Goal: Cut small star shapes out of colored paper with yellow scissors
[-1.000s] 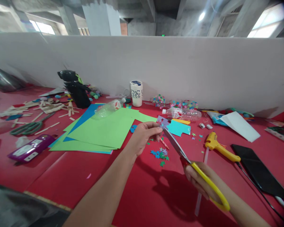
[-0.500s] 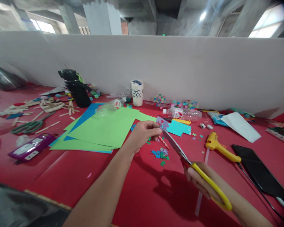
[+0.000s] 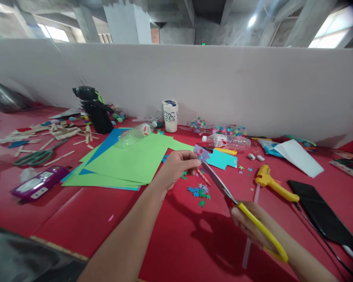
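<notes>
My left hand (image 3: 178,168) is closed in a pinch, at the lower edge of a small purple piece of paper (image 3: 205,153) with star-shaped marks or holes. In my right hand (image 3: 247,223) is a pair of scissors (image 3: 261,227) with yellow handles. Its metal blades point up and left, their tips touching or almost touching the paper beside my left fingertips. The fingers partly hide the contact. Below lie several small foil-like stars (image 3: 200,192) and a red-and-white pen-like stick (image 3: 204,177). Cyan paper (image 3: 223,159) lies just behind.
Green sheets (image 3: 126,160), a clear bottle (image 3: 228,141) and a white cup (image 3: 170,116) stand or lie further back. On the right are a yellow glue gun (image 3: 276,186) and a black phone-like slab (image 3: 320,211). Green-handled scissors (image 3: 37,157) and a purple device (image 3: 41,184) are at left.
Almost nothing differs. Both hands and the scissors hold nearly the same position, with only a very slight shift of the right fingers.
</notes>
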`<state>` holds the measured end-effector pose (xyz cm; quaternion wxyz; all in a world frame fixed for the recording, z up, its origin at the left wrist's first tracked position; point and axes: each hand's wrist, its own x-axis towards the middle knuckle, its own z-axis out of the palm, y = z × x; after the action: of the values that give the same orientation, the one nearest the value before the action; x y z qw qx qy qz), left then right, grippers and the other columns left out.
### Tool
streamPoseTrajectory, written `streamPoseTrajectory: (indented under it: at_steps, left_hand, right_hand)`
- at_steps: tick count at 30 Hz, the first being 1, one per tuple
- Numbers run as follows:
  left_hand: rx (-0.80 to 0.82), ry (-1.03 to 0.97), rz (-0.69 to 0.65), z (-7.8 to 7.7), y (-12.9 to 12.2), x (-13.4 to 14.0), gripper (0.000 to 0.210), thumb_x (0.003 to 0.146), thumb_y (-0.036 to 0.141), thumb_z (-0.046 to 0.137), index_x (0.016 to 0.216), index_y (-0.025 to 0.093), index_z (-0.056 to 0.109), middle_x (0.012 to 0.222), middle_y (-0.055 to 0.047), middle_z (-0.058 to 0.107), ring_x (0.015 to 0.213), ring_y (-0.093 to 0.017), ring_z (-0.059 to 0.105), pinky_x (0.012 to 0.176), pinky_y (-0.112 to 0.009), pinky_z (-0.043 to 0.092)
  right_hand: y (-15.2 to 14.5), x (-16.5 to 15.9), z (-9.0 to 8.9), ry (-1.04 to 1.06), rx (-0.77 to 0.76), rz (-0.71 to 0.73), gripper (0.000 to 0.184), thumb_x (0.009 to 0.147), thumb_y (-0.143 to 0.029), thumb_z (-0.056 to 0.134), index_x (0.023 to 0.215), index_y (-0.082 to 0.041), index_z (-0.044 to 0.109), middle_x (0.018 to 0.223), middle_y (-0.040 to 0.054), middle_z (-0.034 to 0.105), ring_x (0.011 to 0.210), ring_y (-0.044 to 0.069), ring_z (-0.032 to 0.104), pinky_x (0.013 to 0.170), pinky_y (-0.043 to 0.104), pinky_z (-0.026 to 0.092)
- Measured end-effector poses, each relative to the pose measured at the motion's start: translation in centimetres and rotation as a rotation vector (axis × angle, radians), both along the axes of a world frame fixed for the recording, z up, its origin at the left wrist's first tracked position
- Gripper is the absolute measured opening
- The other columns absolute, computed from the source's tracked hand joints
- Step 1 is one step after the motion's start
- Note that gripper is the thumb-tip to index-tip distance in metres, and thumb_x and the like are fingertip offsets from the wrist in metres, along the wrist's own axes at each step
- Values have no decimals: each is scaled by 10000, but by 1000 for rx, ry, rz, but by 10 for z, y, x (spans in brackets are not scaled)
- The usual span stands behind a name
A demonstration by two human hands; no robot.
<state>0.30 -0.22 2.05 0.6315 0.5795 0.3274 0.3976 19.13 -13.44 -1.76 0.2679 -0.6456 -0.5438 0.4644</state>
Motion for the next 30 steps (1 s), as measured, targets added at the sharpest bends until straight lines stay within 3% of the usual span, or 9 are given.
streamPoseTrajectory:
  at_steps: [11,21,25,30]
  left_hand:
    - [-5,7,-10,-1,1,-1,99,644,232,639,659,147,590,562,30,537,449,-54,463,478,-205,362]
    - [25,-6,11,-1,-1,2,106,665,247,611,670,148,576,563,40,510,471,-53,453,499,-197,356]
    - [29,-29,-3,-2,-5,6,98,674,242,601,678,148,574,559,40,502,476,-53,448,510,-199,363]
    - [-6,-69,59,-1,-12,14,86,680,215,585,646,144,551,527,41,496,459,-51,439,483,-191,341]
  right_hand:
    - [1,-1,6,-34,17,11,444,753,-602,418,556,-227,286,344,-101,302,267,42,265,300,186,202]
    - [-2,2,-6,57,21,-2,513,723,-696,374,623,-194,407,389,-110,289,270,22,221,318,161,170]
    - [-3,4,-9,55,19,-16,555,701,-723,366,651,-177,456,423,-100,308,287,26,262,320,160,205]
    - [-3,3,-10,75,37,-38,514,719,-688,380,653,-183,449,420,-109,285,287,24,249,322,157,194]
